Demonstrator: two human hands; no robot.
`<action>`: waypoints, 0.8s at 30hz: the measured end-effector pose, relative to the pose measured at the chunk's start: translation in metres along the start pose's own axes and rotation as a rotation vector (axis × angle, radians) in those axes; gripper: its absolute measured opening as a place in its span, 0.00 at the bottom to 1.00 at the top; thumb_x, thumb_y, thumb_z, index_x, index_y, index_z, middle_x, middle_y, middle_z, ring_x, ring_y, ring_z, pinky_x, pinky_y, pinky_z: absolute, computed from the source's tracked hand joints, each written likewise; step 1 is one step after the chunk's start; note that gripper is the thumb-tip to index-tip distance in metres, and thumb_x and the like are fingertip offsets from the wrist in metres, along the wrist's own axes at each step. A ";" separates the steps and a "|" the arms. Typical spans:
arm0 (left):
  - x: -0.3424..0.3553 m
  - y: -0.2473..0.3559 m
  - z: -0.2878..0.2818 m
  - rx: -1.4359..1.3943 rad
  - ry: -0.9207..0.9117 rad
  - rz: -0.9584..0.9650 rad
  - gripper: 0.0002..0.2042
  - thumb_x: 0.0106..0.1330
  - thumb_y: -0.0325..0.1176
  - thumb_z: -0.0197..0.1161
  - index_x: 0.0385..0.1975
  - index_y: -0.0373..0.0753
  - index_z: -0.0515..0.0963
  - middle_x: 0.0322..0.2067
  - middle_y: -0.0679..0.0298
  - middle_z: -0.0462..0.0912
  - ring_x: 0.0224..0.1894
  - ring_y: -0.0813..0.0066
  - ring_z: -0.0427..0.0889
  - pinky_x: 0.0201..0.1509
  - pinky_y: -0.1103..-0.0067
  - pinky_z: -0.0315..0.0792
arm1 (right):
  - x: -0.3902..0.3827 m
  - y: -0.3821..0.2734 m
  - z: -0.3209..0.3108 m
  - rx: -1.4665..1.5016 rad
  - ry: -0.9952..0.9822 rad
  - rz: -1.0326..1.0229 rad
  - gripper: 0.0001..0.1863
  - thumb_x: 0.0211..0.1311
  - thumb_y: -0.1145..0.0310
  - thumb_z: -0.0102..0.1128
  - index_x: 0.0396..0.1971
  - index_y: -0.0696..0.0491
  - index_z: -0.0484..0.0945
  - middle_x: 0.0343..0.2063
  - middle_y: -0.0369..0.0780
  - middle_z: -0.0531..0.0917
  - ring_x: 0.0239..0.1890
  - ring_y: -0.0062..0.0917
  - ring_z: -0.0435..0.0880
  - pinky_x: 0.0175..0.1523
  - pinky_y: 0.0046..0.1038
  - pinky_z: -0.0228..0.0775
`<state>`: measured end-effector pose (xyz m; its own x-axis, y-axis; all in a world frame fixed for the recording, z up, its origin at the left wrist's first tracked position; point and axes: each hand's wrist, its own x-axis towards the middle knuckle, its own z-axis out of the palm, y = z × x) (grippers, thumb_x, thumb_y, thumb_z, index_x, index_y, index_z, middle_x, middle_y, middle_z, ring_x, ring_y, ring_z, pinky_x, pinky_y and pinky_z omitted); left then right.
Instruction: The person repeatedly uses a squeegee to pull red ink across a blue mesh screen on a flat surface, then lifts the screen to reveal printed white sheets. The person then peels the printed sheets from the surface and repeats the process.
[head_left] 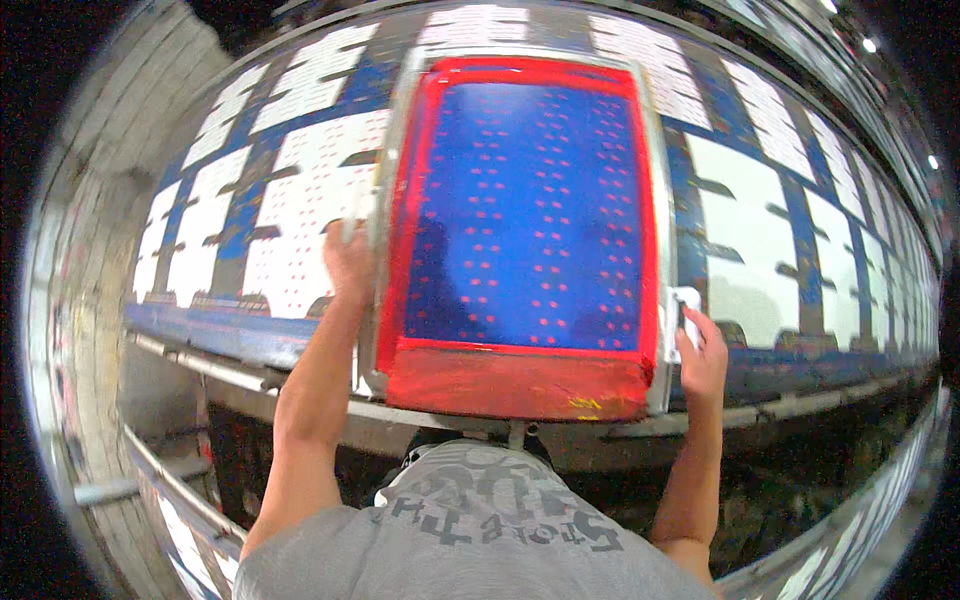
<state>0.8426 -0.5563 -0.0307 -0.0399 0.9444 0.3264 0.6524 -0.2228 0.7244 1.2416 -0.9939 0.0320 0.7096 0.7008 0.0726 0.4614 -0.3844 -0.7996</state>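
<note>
Atop the table (235,330), the framed screen (520,222) points lengthwise forward.

I take this place for a screen-printing workshop. What tells me is the printing screen (535,225), with dotted blue mesh, a red-stained border and a pale frame. Beneath it and far out to both sides I see a long, stained blue worktop (237,235) carrying rows of flat white pieces (745,235); those just left of the screen bear red dots. A rail (800,405) runs along the near edge, below the screen. Well beyond it, upper right, I get small bright lamps (869,45) against darkness.
</note>
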 end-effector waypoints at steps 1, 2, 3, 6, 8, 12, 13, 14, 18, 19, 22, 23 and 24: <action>-0.002 -0.002 0.004 0.063 0.040 0.004 0.12 0.74 0.37 0.72 0.49 0.35 0.88 0.41 0.50 0.92 0.47 0.54 0.90 0.56 0.61 0.80 | -0.005 -0.008 0.000 -0.316 0.038 -0.090 0.25 0.71 0.70 0.67 0.65 0.60 0.82 0.61 0.54 0.86 0.68 0.47 0.82 0.76 0.46 0.68; -0.001 -0.004 0.006 -0.061 -0.016 -0.061 0.11 0.74 0.35 0.72 0.48 0.36 0.88 0.40 0.50 0.92 0.45 0.55 0.91 0.54 0.61 0.80 | -0.013 -0.019 0.011 -0.460 0.137 -0.277 0.26 0.69 0.68 0.68 0.65 0.59 0.82 0.65 0.57 0.82 0.70 0.57 0.77 0.78 0.54 0.63; -0.001 -0.006 0.008 -0.008 0.006 -0.015 0.09 0.74 0.34 0.72 0.46 0.36 0.88 0.39 0.51 0.92 0.42 0.57 0.91 0.51 0.61 0.80 | -0.026 -0.030 0.018 -0.548 0.145 -0.347 0.28 0.69 0.66 0.70 0.66 0.58 0.81 0.69 0.55 0.78 0.71 0.59 0.75 0.78 0.57 0.61; -0.004 -0.005 0.007 0.037 -0.002 0.006 0.11 0.74 0.33 0.70 0.50 0.35 0.85 0.39 0.49 0.92 0.42 0.51 0.91 0.51 0.58 0.81 | -0.065 -0.061 0.042 -0.521 -0.247 -0.566 0.28 0.65 0.63 0.74 0.66 0.50 0.84 0.71 0.51 0.78 0.71 0.54 0.77 0.74 0.55 0.68; -0.007 0.001 0.004 0.009 -0.039 -0.046 0.13 0.74 0.32 0.68 0.53 0.34 0.83 0.42 0.45 0.91 0.46 0.45 0.91 0.54 0.56 0.81 | -0.088 -0.070 0.065 -0.245 -0.461 -0.704 0.28 0.62 0.62 0.75 0.64 0.45 0.86 0.69 0.46 0.81 0.70 0.49 0.80 0.71 0.52 0.73; -0.011 0.014 0.001 -0.002 -0.028 -0.088 0.11 0.75 0.33 0.67 0.51 0.35 0.83 0.43 0.43 0.90 0.49 0.42 0.90 0.57 0.55 0.80 | -0.114 -0.073 0.091 -0.462 -0.377 -0.780 0.27 0.60 0.65 0.71 0.62 0.43 0.87 0.65 0.42 0.85 0.69 0.44 0.83 0.68 0.50 0.76; -0.011 0.016 0.000 -0.022 -0.041 -0.114 0.11 0.75 0.33 0.66 0.51 0.35 0.83 0.43 0.43 0.90 0.49 0.41 0.90 0.57 0.55 0.80 | -0.115 -0.073 0.093 -0.461 -0.365 -0.776 0.27 0.60 0.66 0.70 0.62 0.43 0.87 0.65 0.42 0.84 0.68 0.43 0.83 0.68 0.49 0.76; -0.011 0.017 0.000 -0.051 -0.043 -0.110 0.11 0.75 0.33 0.66 0.51 0.35 0.83 0.43 0.43 0.90 0.49 0.41 0.90 0.56 0.54 0.80 | -0.114 -0.076 0.094 -0.463 -0.352 -0.771 0.27 0.60 0.67 0.69 0.63 0.43 0.87 0.65 0.41 0.84 0.68 0.43 0.83 0.68 0.49 0.76; -0.007 0.011 0.003 -0.046 -0.076 -0.042 0.14 0.71 0.27 0.61 0.54 0.28 0.78 0.44 0.37 0.88 0.50 0.34 0.87 0.59 0.49 0.78 | -0.106 -0.100 0.095 -0.510 -0.307 -0.778 0.27 0.60 0.68 0.67 0.62 0.45 0.87 0.64 0.42 0.85 0.66 0.42 0.84 0.64 0.48 0.78; -0.008 0.008 0.003 -0.033 -0.086 -0.036 0.15 0.71 0.27 0.61 0.54 0.28 0.78 0.44 0.36 0.88 0.50 0.32 0.87 0.59 0.48 0.78 | -0.105 -0.110 0.096 -0.487 -0.273 -0.781 0.27 0.60 0.68 0.66 0.62 0.46 0.86 0.63 0.42 0.85 0.65 0.42 0.84 0.63 0.48 0.78; -0.007 0.001 0.006 -0.028 -0.058 0.057 0.19 0.71 0.27 0.61 0.59 0.26 0.76 0.44 0.34 0.87 0.50 0.29 0.86 0.59 0.45 0.78 | -0.092 -0.136 0.121 -0.543 -0.294 -0.733 0.28 0.57 0.77 0.63 0.61 0.51 0.85 0.57 0.44 0.87 0.58 0.44 0.87 0.60 0.48 0.78; -0.009 0.000 0.008 -0.028 -0.054 0.097 0.20 0.71 0.27 0.61 0.61 0.26 0.76 0.44 0.33 0.87 0.49 0.28 0.87 0.59 0.45 0.78 | -0.084 -0.144 0.132 -0.563 -0.315 -0.784 0.27 0.57 0.77 0.62 0.60 0.51 0.86 0.56 0.44 0.87 0.56 0.45 0.87 0.60 0.48 0.79; -0.009 -0.001 0.010 -0.047 -0.048 0.089 0.23 0.71 0.27 0.61 0.64 0.25 0.75 0.46 0.33 0.86 0.52 0.28 0.86 0.62 0.46 0.77 | -0.078 -0.151 0.142 -0.588 -0.360 -0.802 0.27 0.57 0.77 0.62 0.59 0.51 0.86 0.56 0.45 0.87 0.54 0.45 0.88 0.59 0.47 0.79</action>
<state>0.8499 -0.5626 -0.0402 0.0539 0.9307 0.3618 0.6155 -0.3163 0.7219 1.0412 -0.9053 0.0623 -0.0722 0.9784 0.1935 0.9788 0.1068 -0.1746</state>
